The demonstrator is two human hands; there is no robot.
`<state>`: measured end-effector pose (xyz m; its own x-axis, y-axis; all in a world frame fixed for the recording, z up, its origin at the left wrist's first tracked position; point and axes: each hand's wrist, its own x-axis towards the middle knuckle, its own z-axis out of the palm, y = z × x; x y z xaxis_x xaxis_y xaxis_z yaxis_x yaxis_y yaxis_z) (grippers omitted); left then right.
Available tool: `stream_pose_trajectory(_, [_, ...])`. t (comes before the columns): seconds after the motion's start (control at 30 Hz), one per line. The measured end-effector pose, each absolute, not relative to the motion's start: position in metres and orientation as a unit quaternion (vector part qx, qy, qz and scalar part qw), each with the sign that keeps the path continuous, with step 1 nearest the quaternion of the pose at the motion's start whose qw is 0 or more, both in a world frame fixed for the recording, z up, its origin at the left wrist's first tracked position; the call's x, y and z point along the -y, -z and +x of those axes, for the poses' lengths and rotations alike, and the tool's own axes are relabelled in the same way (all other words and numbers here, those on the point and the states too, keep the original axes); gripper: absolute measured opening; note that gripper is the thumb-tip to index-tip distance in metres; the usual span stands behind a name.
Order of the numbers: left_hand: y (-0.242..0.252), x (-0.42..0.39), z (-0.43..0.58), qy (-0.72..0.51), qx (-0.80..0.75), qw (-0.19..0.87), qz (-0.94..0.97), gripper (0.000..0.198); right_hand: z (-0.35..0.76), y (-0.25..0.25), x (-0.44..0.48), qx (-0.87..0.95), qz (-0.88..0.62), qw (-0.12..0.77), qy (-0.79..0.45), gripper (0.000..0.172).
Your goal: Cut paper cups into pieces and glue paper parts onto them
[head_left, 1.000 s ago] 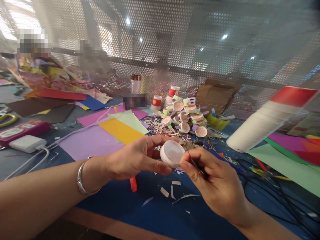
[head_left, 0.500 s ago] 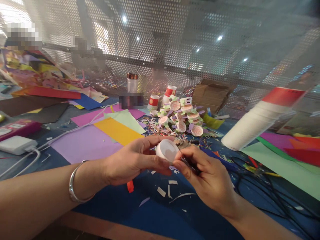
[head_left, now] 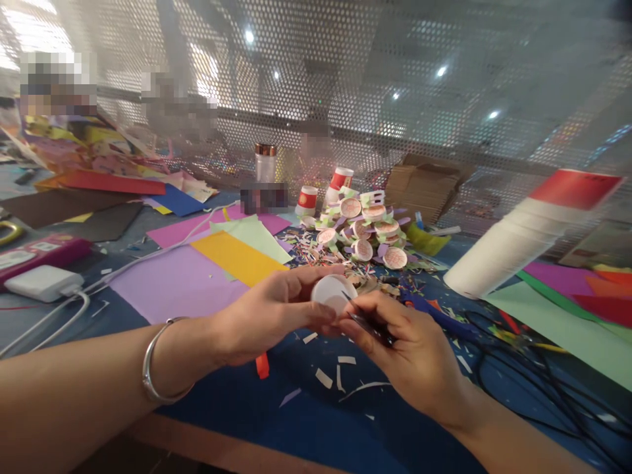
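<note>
My left hand (head_left: pixel 284 306), with a silver bangle at the wrist, grips a small round white piece (head_left: pixel 332 289) that looks like the cut-off base of a paper cup. Its thumb lies across the near side, fingers behind. Close against it, my right hand (head_left: pixel 395 342) is closed around a slim dark pointed tool (head_left: pixel 370 327); its tip points at the white piece. Most of the tool is hidden in the fingers, so its kind is unclear. Behind both hands rises a heap of decorated cup bases (head_left: pixel 363 230) with green and purple paper strips.
Tilted at the right stands a stack of paper cups (head_left: pixel 523 243). Black cables (head_left: pixel 523 368) coil below it. Lilac paper (head_left: pixel 172 283), a white adapter (head_left: pixel 44 283) and a magenta power strip (head_left: pixel 59 253) lie left. White scraps (head_left: pixel 323 377) litter the blue table (head_left: pixel 276 434). Flattened cardboard (head_left: pixel 419 187) leans behind.
The white piece has turned slightly, and the dark tool's tip now shows over its right edge. The whole view has shifted a little; both hands keep their grips.
</note>
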<state>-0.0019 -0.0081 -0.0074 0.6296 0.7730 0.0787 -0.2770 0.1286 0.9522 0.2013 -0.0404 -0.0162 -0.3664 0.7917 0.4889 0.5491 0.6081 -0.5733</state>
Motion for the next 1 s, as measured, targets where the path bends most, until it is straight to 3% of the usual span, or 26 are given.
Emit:
stream_pose_trajectory(0.17, [0.009,0.009,-0.006,-0.364,-0.325,0.512,0.706,0.061,0.201,0.015,0.038,0.766,-0.442,0.437,-0.166,0.014])
stream_pose_trajectory(0.37, [0.004,0.012,-0.007,-0.360,-0.338,0.397,0.774,0.038,0.201,0.018,0.037,0.736,-0.448,0.472,-0.188,0.015])
stream_pose_trajectory(0.5, [0.001,0.013,-0.008,-0.342,-0.339,0.372,0.794,0.012,0.201,0.015,0.038,0.735,-0.449,0.462,-0.211,0.017])
stream_pose_trajectory(0.83, [-0.001,0.014,-0.010,-0.335,-0.334,0.391,0.789,0.007,0.200,0.012,0.041,0.732,-0.443,0.457,-0.245,0.017])
stream_pose_trajectory(1.0, [-0.002,0.013,-0.013,-0.334,-0.296,0.467,0.763,0.020,0.201,0.009,0.039,0.713,-0.436,0.460,-0.299,0.015])
